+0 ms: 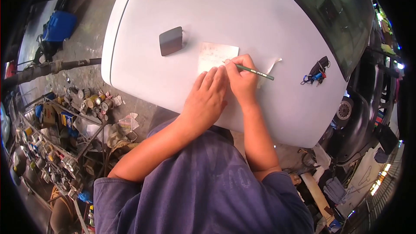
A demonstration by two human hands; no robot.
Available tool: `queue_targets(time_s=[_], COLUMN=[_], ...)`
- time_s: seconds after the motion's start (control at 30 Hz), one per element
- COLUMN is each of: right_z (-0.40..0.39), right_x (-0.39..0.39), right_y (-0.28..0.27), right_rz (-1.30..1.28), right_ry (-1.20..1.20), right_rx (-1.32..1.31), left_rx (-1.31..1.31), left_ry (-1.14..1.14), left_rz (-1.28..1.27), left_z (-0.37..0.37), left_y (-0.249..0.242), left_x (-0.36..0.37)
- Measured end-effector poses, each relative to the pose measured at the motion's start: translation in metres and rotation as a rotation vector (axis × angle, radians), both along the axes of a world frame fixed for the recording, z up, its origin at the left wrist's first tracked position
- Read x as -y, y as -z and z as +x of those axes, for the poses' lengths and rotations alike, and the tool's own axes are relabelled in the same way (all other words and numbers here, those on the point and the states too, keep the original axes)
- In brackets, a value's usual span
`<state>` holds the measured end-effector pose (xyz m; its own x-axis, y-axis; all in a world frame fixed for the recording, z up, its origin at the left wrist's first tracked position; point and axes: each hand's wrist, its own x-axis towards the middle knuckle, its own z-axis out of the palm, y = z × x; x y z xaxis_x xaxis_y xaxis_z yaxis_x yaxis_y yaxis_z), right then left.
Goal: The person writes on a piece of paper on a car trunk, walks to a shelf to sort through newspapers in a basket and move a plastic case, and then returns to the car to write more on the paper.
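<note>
A small sheet of paper [212,54] with faint handwriting lies on the pale car hood [143,67]. My left hand [206,93] rests flat over the sheet's lower edge, its fingers stretched out and hiding that part. In my right hand [243,78] is a dark green pencil [260,74], pinched between the fingers, with its tip at the sheet's right side. Just right of that hand a torn strip of paper [273,66] lies on the hood.
A dark grey flat piece [171,41] sits on the hood at the upper left. Keys [317,74] lie to the right, below the windshield [329,13]. Paint cans [102,102] and a cluttered rack stand at the lower left. A blue container [60,26] is farther back.
</note>
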<state>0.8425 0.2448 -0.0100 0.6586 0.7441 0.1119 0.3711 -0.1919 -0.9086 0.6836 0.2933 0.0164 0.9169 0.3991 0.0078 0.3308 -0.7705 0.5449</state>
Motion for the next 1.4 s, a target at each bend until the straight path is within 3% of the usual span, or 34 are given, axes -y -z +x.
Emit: queue_targets(time_s=[1.13,1.4], right_z=[-0.003,-0.008], right_x=[0.01,0.006], right_y=[-0.011,-0.018], right_rz=[-0.01,-0.11], right_ry=[0.037,-0.062], right_rx=[-0.018,0.161], left_rx=[-0.027,-0.014], left_ry=[0.041,0.024], left_rz=[0.017,-0.012], left_z=[-0.004,-0.003], left_y=[-0.001,0.005], left_x=[0.001,0.007])
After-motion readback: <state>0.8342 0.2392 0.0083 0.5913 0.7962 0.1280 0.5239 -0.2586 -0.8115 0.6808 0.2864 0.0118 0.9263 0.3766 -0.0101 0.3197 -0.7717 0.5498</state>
